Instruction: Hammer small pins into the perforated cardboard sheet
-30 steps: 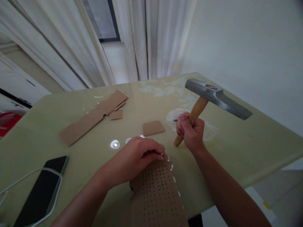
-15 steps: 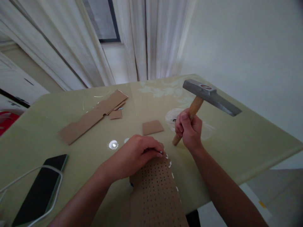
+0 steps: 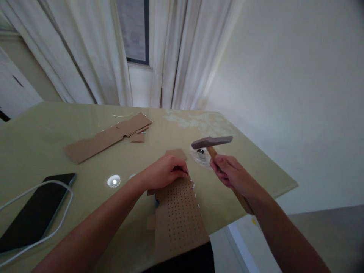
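Head view: left hand pinches a small fastener upright, steadying the perforated cardboard strip overhanging the table's near edge; right hand grips hammer, head poised beside.

Wooden-handled hammer raised, head level; perforated cardboard strip flat on table edge.

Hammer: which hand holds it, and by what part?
The right hand holds the hammer by its wooden handle, partway down from the metal head.
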### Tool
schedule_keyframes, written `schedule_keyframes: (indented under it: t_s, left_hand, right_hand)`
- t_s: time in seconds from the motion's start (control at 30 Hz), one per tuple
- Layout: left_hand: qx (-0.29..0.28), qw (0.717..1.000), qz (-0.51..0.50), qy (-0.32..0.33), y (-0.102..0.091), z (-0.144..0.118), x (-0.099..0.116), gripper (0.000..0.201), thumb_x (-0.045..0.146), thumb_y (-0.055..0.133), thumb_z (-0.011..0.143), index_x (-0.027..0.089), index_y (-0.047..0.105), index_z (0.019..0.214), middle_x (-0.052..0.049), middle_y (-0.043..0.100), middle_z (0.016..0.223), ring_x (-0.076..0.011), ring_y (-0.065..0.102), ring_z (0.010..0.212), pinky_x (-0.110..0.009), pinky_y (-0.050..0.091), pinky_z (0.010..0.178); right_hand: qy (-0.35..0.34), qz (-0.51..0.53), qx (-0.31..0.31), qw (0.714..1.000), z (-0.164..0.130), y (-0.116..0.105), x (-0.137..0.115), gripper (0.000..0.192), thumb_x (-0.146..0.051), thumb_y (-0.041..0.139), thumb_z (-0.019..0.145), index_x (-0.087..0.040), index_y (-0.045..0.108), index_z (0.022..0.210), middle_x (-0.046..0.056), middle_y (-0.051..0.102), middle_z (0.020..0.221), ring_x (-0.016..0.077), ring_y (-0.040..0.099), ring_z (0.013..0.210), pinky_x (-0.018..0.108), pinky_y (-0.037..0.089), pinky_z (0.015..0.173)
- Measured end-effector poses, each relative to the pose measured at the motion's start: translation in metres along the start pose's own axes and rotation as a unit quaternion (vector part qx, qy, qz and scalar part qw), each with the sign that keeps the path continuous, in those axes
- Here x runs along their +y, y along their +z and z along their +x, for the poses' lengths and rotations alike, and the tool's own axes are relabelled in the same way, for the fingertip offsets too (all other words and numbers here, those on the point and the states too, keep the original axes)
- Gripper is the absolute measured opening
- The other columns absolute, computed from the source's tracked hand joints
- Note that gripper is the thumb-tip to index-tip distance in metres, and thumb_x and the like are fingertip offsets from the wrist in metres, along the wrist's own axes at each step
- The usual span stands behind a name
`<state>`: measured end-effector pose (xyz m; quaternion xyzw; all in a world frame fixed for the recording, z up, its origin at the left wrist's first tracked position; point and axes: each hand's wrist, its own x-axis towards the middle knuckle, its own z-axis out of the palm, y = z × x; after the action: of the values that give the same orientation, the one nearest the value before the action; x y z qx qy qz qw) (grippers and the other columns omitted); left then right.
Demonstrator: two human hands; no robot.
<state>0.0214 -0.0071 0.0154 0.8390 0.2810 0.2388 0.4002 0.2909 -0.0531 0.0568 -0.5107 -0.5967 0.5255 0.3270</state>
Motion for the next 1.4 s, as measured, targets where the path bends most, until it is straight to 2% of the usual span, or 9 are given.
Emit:
schedule_keyframes:
  t_s: [0.1, 0.23, 0.43, 0.6, 0.7, 0.87, 1.03, 1.2, 1.4]
  left_hand:
    - [0.009, 1.0, 0.005, 0.002, 0.001, 0.002, -0.003, 0.013, 0.018, 0.07, 0.096, 0.019, 0.082, 0.091, -0.003, 0.084, 0.093, -0.0187, 0.075, 0.087, -0.029, 0.053, 0.085]
    - [0.021, 1.0, 0.021, 0.008, 0.002, 0.004, -0.004, 0.013, 0.018, 0.071, 0.094, 0.021, 0.083, 0.092, -0.003, 0.084, 0.094, -0.0201, 0.074, 0.091, -0.03, 0.051, 0.087]
    - [0.015, 0.999, 0.031, 0.019, 0.002, 0.005, -0.004, 0.012, 0.018, 0.071, 0.094, 0.02, 0.081, 0.087, -0.002, 0.08, 0.087, -0.0191, 0.07, 0.085, -0.03, 0.048, 0.081]
    - [0.017, 0.999, 0.024, 0.015, 0.003, 0.007, -0.005, 0.011, 0.018, 0.073, 0.093, 0.019, 0.084, 0.093, -0.004, 0.083, 0.093, -0.0198, 0.072, 0.09, -0.03, 0.05, 0.085]
    - [0.016, 0.999, 0.023, 0.016, 0.003, 0.008, -0.005, 0.01, 0.018, 0.073, 0.093, 0.019, 0.083, 0.09, -0.003, 0.083, 0.092, -0.0196, 0.072, 0.088, -0.03, 0.049, 0.084]
    - [0.012, 0.999, 0.024, 0.021, 0.004, 0.008, -0.006, 0.011, 0.017, 0.073, 0.093, 0.019, 0.082, 0.087, -0.003, 0.082, 0.087, -0.0193, 0.071, 0.084, -0.03, 0.049, 0.081]
    - [0.014, 0.999, 0.02, 0.023, 0.005, 0.009, -0.009, 0.009, 0.019, 0.074, 0.093, 0.02, 0.083, 0.09, -0.003, 0.084, 0.094, -0.0198, 0.072, 0.089, -0.03, 0.049, 0.085]
    - [0.013, 0.999, 0.026, 0.029, 0.004, 0.008, -0.007, 0.012, 0.018, 0.073, 0.092, 0.019, 0.08, 0.082, -0.002, 0.078, 0.081, -0.0181, 0.067, 0.079, -0.029, 0.046, 0.078]
    - [0.008, 1.0, 0.009, 0.024, 0.005, 0.008, -0.01, 0.009, 0.018, 0.074, 0.092, 0.019, 0.082, 0.091, -0.003, 0.083, 0.092, -0.0185, 0.072, 0.086, -0.029, 0.049, 0.083]
  right_hand:
    - [0.072, -0.061, -0.056, 0.994, -0.022, 0.0, -0.01, 0.067, -0.086, 0.054, 0.096, -0.021, 0.051, 0.078, -0.01, 0.031, 0.058, 0.0059, 0.022, 0.046, 0.016, 0.016, 0.036]
    - [0.086, -0.138, -0.063, 0.985, -0.035, 0.0, -0.018, 0.07, -0.088, 0.05, 0.096, -0.021, 0.052, 0.078, -0.007, 0.035, 0.061, 0.0067, 0.027, 0.049, 0.017, 0.018, 0.039]
    - [0.135, -0.17, -0.08, 0.973, -0.03, 0.0, -0.021, 0.077, -0.098, 0.048, 0.088, -0.022, 0.05, 0.078, -0.007, 0.037, 0.061, 0.0078, 0.03, 0.049, 0.019, 0.022, 0.039]
    - [0.154, -0.157, -0.051, 0.974, -0.029, -0.005, -0.034, 0.076, -0.099, 0.051, 0.084, -0.024, 0.047, 0.079, -0.01, 0.029, 0.057, 0.0066, 0.019, 0.045, 0.021, 0.016, 0.038]
    - [0.174, -0.159, -0.055, 0.97, -0.027, -0.004, -0.035, 0.073, -0.097, 0.05, 0.087, -0.024, 0.046, 0.08, -0.01, 0.03, 0.057, 0.0065, 0.019, 0.044, 0.021, 0.016, 0.037]
    - [0.146, -0.19, -0.091, 0.967, -0.025, -0.002, -0.035, 0.077, -0.099, 0.051, 0.084, -0.023, 0.048, 0.075, -0.007, 0.037, 0.061, 0.0068, 0.028, 0.046, 0.02, 0.019, 0.039]
    - [0.144, -0.172, -0.047, 0.973, -0.029, -0.006, -0.045, 0.072, -0.095, 0.05, 0.089, -0.024, 0.047, 0.077, -0.01, 0.03, 0.055, 0.0069, 0.02, 0.044, 0.021, 0.017, 0.038]
    - [0.179, -0.192, -0.073, 0.962, -0.027, -0.001, -0.034, 0.079, -0.102, 0.049, 0.08, -0.023, 0.047, 0.077, -0.007, 0.038, 0.059, 0.0064, 0.027, 0.044, 0.019, 0.021, 0.037]
    - [0.153, -0.167, -0.039, 0.973, -0.03, -0.001, -0.038, 0.075, -0.099, 0.049, 0.084, -0.024, 0.045, 0.077, -0.01, 0.03, 0.056, 0.0061, 0.021, 0.043, 0.019, 0.017, 0.036]
